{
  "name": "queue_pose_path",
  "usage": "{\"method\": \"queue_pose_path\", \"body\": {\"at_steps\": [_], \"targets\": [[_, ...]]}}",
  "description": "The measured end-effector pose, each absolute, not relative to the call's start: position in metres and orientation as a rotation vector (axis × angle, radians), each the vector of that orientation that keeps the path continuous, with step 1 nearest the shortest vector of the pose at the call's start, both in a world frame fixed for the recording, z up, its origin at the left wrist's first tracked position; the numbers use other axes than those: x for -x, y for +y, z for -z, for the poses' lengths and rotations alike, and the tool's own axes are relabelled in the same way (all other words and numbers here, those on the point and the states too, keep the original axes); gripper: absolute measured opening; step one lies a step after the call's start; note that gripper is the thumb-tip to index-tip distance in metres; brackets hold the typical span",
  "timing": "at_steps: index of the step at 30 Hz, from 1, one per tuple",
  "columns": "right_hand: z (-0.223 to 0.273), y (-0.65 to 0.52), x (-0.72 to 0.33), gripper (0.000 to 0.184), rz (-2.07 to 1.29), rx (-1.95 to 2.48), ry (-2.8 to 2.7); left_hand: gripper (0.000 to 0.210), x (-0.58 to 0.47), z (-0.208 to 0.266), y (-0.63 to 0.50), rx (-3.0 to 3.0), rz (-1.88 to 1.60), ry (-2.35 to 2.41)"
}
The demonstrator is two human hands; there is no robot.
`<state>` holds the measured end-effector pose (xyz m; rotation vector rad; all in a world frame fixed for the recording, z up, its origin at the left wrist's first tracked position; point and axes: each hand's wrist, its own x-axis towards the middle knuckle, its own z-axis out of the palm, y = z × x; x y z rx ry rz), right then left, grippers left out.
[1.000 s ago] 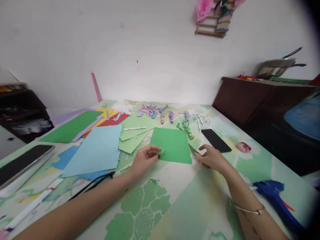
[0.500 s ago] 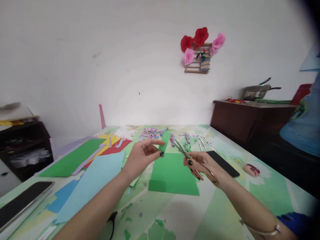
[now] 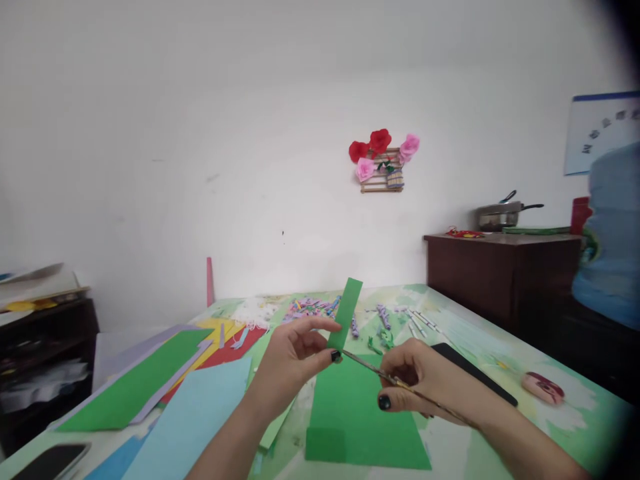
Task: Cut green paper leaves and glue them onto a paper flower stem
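Behind the patterned bench stands a plain white wall, on which red and pink flowers hang. Above the bench, near its middle, the left hand is holding up a narrow green paper strip, which is tilted a little to the right. Thumb and index finger are pinched together on its lower end, and the other fingers are half curled. The right hand is closed around the scissors, whose tip comes to the left thumb; whether the blades are apart, I cannot tell. Below lies a larger green sheet, flat on the bench. I judge the strip very light and rather stiff for paper, but it can crease easily, so a gentle pinch at one end, across its narrow width, seems the best hold.
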<state>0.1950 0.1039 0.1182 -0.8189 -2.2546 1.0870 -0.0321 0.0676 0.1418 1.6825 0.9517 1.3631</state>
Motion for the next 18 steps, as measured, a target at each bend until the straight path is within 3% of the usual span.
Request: {"method": "queue_pose_path", "body": {"at_steps": [18], "targets": [[-0.125, 0.093, -0.192, 0.033, -1.028, 0.881, -2.231, 0.023, 0.02, -0.137, 0.057, -1.813, -1.32, 0.95]]}}
